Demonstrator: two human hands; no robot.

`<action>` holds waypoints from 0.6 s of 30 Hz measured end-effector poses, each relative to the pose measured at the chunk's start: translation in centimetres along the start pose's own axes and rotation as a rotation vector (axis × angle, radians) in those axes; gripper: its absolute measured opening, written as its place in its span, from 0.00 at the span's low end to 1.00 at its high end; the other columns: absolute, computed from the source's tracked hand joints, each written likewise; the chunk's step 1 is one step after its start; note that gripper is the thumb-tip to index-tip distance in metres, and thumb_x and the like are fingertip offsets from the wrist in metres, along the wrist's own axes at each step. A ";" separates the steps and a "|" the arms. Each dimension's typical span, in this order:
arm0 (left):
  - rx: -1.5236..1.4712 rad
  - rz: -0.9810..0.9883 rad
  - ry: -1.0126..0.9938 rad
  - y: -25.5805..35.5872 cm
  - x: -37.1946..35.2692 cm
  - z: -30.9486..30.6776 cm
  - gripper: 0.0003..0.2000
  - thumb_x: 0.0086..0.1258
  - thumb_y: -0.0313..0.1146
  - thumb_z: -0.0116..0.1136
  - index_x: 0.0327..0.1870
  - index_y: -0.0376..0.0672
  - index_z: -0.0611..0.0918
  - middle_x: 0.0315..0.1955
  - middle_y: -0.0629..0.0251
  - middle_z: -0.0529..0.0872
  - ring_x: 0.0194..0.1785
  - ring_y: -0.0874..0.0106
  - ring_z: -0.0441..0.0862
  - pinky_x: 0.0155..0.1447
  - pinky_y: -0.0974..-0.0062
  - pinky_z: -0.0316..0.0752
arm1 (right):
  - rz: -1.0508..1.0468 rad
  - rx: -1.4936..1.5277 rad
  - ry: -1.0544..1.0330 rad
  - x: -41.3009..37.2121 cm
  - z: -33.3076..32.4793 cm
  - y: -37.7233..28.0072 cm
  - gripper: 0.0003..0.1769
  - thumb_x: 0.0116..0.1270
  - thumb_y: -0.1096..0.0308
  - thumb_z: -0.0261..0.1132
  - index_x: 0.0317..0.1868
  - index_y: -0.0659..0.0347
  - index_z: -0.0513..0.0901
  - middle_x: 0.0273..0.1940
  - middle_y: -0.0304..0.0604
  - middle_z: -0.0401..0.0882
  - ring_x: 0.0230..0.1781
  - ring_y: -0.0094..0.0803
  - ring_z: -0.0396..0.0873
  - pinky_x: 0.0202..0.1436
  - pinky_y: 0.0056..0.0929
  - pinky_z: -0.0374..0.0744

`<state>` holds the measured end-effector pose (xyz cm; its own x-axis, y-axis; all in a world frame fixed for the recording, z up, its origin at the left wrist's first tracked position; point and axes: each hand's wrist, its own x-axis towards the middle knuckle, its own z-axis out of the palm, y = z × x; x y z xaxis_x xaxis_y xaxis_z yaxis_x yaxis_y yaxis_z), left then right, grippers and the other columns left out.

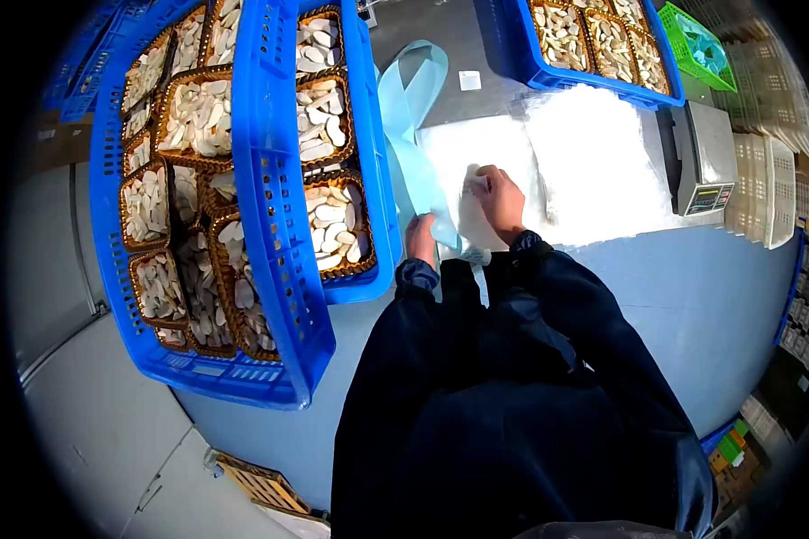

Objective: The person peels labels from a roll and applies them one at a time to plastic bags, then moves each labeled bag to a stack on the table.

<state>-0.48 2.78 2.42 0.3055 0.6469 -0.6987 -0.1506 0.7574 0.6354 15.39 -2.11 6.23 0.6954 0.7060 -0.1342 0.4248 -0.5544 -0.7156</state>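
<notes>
My left hand (420, 238) is closed at the near end of a light blue ribbon-like strip (413, 171), at the table's front edge. From there the strip runs away across the table and loops over at its far end. Just to the right, my right hand (502, 202) is curled, thumb and fingers pressed together, above a stack of thin whitish plastic sheets or bags (445, 148). What its fingertips hold, if anything, is too small to make out. A second pile of clear plastic (593, 166) lies farther right.
At left, blue crates (274, 189) hold brown baskets of sliced pale pieces, perhaps mushrooms (198, 117). Another filled blue crate (593, 76) stands at the back. A scale (706, 162) sits at right, near stacked white crates (760, 189) and a green basket (697, 49).
</notes>
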 end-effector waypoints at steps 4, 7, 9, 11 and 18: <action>-0.021 0.042 -0.007 -1.6 1.5 -0.9 0.11 0.60 0.30 0.54 0.43 0.40 0.77 0.37 0.65 0.80 0.40 0.71 0.78 0.44 0.74 0.72 | -0.026 -0.158 0.046 -0.4 0.7 -0.5 0.15 0.56 0.64 0.64 0.45 0.54 0.75 0.39 0.46 0.76 0.38 0.43 0.77 0.36 0.38 0.75; -0.014 0.057 0.001 -1.9 1.4 -0.7 0.10 0.61 0.29 0.53 0.43 0.40 0.78 0.37 0.66 0.81 0.40 0.72 0.78 0.43 0.75 0.72 | -0.016 -0.151 0.062 -0.4 0.6 -0.4 0.23 0.55 0.66 0.64 0.52 0.55 0.71 0.37 0.49 0.77 0.35 0.46 0.77 0.36 0.38 0.75; 0.021 0.056 0.046 -1.2 0.8 -0.2 0.09 0.60 0.30 0.54 0.41 0.40 0.78 0.36 0.67 0.80 0.39 0.73 0.78 0.42 0.76 0.71 | -0.012 -0.157 0.062 -0.4 0.5 -0.6 0.24 0.55 0.66 0.64 0.53 0.55 0.70 0.37 0.49 0.77 0.34 0.45 0.77 0.36 0.38 0.75; 0.029 0.078 0.025 -1.1 0.5 0.2 0.09 0.60 0.30 0.54 0.40 0.40 0.78 0.35 0.67 0.80 0.39 0.73 0.78 0.42 0.76 0.71 | -0.003 -0.163 0.060 -0.3 0.1 -0.8 0.25 0.55 0.65 0.65 0.54 0.55 0.70 0.37 0.49 0.77 0.34 0.45 0.77 0.37 0.38 0.75; 0.050 0.075 -0.010 -1.6 1.5 -0.6 0.09 0.61 0.30 0.53 0.41 0.40 0.77 0.35 0.65 0.79 0.38 0.71 0.77 0.44 0.75 0.71 | 0.302 0.856 -0.133 -0.3 0.2 0.8 0.18 0.62 0.70 0.61 0.52 0.66 0.73 0.40 0.48 0.79 0.40 0.32 0.77 0.43 0.27 0.75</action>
<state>-0.39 2.59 0.15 0.3046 0.7003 -0.6456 -0.1259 0.7015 0.7015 15.41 -2.64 5.53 0.6123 0.6581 -0.4381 -0.3758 -0.2452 -0.8936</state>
